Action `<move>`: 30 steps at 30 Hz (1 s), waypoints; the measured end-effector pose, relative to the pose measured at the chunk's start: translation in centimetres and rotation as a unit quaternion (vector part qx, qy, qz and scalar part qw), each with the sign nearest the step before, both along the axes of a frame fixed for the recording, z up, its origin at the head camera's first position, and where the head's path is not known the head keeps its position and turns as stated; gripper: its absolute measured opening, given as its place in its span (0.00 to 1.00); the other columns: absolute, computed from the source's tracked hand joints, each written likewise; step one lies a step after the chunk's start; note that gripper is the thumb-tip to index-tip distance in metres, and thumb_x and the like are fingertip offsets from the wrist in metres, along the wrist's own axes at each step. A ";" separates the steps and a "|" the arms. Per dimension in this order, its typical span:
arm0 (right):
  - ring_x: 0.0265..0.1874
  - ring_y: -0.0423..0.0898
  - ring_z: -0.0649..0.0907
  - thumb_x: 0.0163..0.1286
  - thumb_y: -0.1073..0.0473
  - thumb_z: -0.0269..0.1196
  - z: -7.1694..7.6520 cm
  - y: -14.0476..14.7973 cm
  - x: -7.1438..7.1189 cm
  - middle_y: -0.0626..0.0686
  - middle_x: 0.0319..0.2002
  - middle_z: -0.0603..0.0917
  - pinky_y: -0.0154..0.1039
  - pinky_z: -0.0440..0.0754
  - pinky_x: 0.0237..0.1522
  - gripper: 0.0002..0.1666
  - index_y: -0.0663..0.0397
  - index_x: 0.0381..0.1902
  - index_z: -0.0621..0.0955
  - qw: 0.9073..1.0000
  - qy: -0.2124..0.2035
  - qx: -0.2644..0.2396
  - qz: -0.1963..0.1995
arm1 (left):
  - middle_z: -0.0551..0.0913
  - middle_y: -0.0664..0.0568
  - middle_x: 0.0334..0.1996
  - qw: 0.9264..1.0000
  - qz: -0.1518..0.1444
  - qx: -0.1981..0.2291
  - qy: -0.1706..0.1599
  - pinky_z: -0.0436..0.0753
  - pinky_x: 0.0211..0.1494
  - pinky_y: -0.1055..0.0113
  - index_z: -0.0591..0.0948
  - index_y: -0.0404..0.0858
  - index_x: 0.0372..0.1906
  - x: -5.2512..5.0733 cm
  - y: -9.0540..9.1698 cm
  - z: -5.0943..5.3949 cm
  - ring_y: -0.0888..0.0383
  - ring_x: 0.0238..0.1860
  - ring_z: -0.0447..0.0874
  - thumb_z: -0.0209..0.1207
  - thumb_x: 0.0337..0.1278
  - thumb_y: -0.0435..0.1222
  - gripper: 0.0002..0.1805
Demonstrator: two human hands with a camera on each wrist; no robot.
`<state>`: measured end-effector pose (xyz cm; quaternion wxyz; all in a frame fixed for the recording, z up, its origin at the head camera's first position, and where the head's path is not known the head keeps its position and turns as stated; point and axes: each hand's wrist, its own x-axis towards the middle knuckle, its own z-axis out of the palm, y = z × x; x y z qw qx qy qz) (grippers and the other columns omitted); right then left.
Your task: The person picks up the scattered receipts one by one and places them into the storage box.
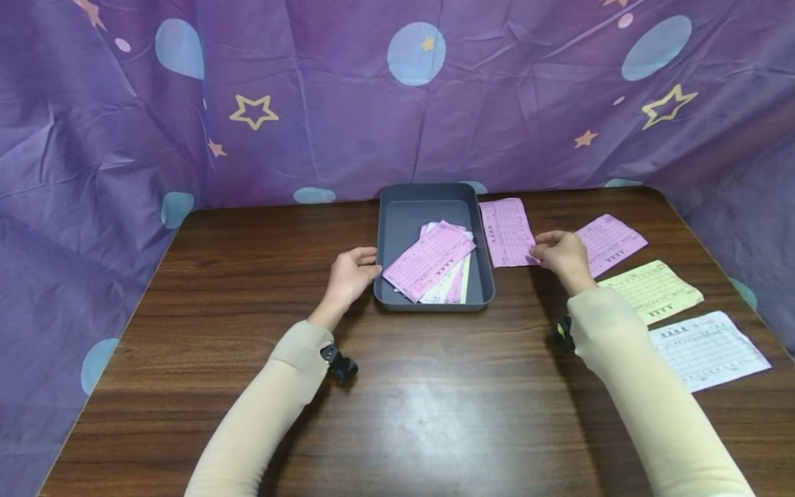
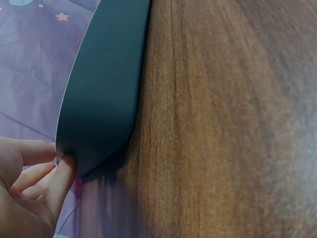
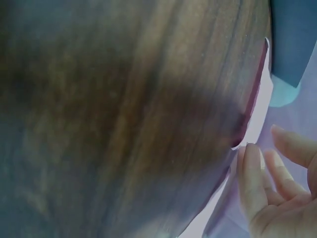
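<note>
A dark grey rectangular tray (image 1: 428,195) stands at the back middle of the table with several printed paper slips inside, a pink slip (image 1: 428,262) on top. My left hand (image 1: 351,277) grips the tray's left wall near the front; in the left wrist view thumb and fingers lie on either side of the tray wall (image 2: 101,84). Right of the tray lies another pink slip (image 1: 506,231). My right hand (image 1: 564,257) pinches its near right corner at the fingertips, and the right wrist view shows the slip's edge (image 3: 262,109) there.
Farther right on the wooden table (image 1: 261,400) lie a pink slip (image 1: 611,241), a yellow slip (image 1: 658,290) and a white slip (image 1: 711,348), fanned toward the right edge. A purple patterned cloth (image 1: 348,103) hangs behind the table.
</note>
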<state>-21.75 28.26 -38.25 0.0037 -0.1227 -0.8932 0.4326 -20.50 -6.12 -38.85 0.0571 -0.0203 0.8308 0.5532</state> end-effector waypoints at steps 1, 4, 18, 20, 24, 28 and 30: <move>0.15 0.23 0.74 0.61 0.68 0.60 0.0 -0.1 0.0 0.72 0.45 0.82 0.18 0.77 0.21 0.22 0.78 0.52 0.76 1.000 0.001 0.008 -0.001 | 0.81 0.34 0.53 1.000 0.000 0.001 0.002 0.87 0.46 0.65 0.75 0.27 0.58 0.0 0.0 0.0 0.44 0.51 0.84 0.57 0.57 0.26 0.22; 0.13 0.24 0.72 0.60 0.66 0.62 0.0 -0.2 0.0 0.70 0.41 0.84 0.19 0.75 0.20 0.21 0.76 0.50 0.77 0.999 0.001 0.039 -0.006 | 0.81 0.34 0.52 1.000 0.000 0.003 0.005 0.87 0.45 0.67 0.76 0.27 0.58 0.0 0.0 -0.1 0.44 0.50 0.84 0.57 0.56 0.26 0.22; 0.53 0.67 0.77 0.59 0.56 0.63 -0.6 -1.2 -0.2 0.71 0.53 0.78 0.57 0.74 0.56 0.28 0.71 0.53 0.76 0.989 -0.033 0.144 0.005 | 0.81 0.35 0.53 1.000 0.001 0.007 -0.006 0.86 0.51 0.60 0.76 0.28 0.58 0.0 -0.1 -0.1 0.45 0.53 0.83 0.58 0.57 0.26 0.22; 0.53 0.67 0.76 0.58 0.58 0.63 -0.6 -1.4 -0.2 0.70 0.54 0.78 0.57 0.75 0.54 0.27 0.70 0.53 0.76 0.987 -0.045 0.153 0.001 | 0.81 0.35 0.53 1.000 0.002 0.006 -0.008 0.86 0.50 0.61 0.76 0.29 0.58 0.0 -0.1 -0.1 0.45 0.52 0.83 0.58 0.57 0.26 0.22; 0.53 0.67 0.77 0.55 0.61 0.64 -0.4 -1.7 -0.2 0.70 0.55 0.78 0.57 0.76 0.52 0.26 0.67 0.52 0.77 0.984 -0.065 0.164 -0.006 | 0.82 0.36 0.53 1.000 0.003 0.002 -0.009 0.87 0.49 0.63 0.76 0.29 0.58 0.0 -0.1 -0.1 0.45 0.51 0.84 0.58 0.56 0.26 0.22; 0.53 0.68 0.76 0.53 0.63 0.63 -0.2 -1.7 -0.3 0.71 0.55 0.77 0.57 0.76 0.54 0.28 0.68 0.52 0.75 0.984 -0.072 0.160 -0.006 | 0.81 0.36 0.54 1.000 0.000 0.005 -0.009 0.87 0.50 0.62 0.76 0.29 0.58 0.0 -0.1 -0.1 0.45 0.52 0.84 0.58 0.56 0.26 0.22; 0.54 0.68 0.76 0.52 0.63 0.63 -0.1 -1.6 -0.3 0.72 0.55 0.76 0.57 0.75 0.56 0.29 0.70 0.53 0.75 0.985 -0.073 0.155 -0.004 | 0.81 0.35 0.54 1.000 -0.001 0.006 -0.009 0.87 0.50 0.62 0.76 0.29 0.58 0.0 -0.1 -0.1 0.45 0.53 0.83 0.58 0.57 0.26 0.22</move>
